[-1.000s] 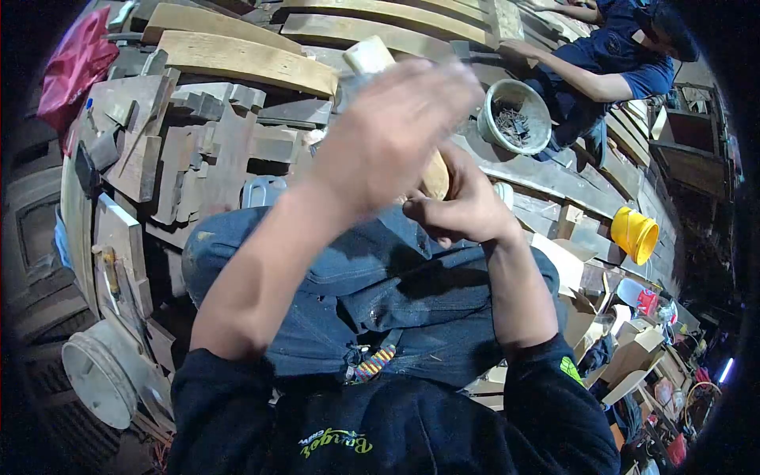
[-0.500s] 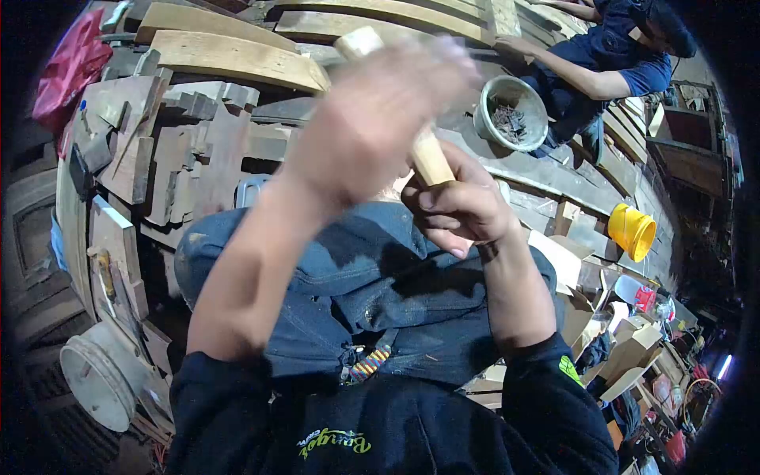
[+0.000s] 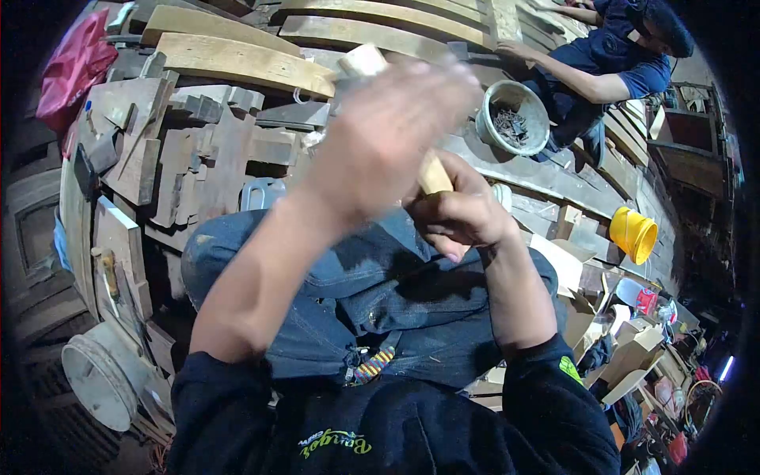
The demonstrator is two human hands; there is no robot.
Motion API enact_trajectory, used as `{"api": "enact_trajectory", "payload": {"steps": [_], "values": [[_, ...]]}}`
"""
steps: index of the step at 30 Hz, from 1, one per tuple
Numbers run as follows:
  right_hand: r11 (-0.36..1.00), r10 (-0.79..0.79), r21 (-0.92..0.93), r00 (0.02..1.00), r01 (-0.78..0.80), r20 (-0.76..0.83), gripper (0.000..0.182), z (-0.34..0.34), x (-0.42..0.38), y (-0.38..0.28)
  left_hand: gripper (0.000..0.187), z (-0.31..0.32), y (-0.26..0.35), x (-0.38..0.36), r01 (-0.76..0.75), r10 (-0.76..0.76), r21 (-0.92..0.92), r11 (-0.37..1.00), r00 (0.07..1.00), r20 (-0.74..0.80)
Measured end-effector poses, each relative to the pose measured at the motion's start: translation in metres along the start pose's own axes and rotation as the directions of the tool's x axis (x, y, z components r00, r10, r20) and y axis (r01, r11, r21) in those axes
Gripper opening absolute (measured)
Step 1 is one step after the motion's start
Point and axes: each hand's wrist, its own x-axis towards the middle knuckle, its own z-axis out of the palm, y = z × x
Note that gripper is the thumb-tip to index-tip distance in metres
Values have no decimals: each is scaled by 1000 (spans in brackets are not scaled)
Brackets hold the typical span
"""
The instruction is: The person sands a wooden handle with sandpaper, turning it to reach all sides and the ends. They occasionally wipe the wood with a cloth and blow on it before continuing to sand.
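A pale wooden piece (image 3: 435,176) runs slantwise in front of my lap, its thick upper end showing past my left hand. My right hand (image 3: 463,207) has its fingers wrapped round the lower end. Over the middle of the piece lies my left hand (image 3: 388,131), blurred by motion, so its fingers and grip cannot be made out. My crossed legs in dark jeans (image 3: 356,269) are below both hands.
Long planks (image 3: 245,63) lie at the top. A bucket of dark scraps (image 3: 513,120) stands beside a seated co-worker (image 3: 586,75). At right is a yellow bucket (image 3: 633,234); at left, wood offcuts (image 3: 226,150) and a white bucket (image 3: 99,376).
The wooden piece and both hands have shifted slightly, with less of its lower end showing. My left hand stays blurred over it.
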Motion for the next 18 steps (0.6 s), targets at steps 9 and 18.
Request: {"api": "enact_trajectory", "payload": {"steps": [9,18], "values": [[999,33,-14,997,-32,71,37,0,0,-3,38,-18,-21,4,98,-89,114,989,993,-79],[997,47,46,990,-54,135,35,-1,0,-4,33,-16,-21,7,-30,36,152,988,999,-36]]}}
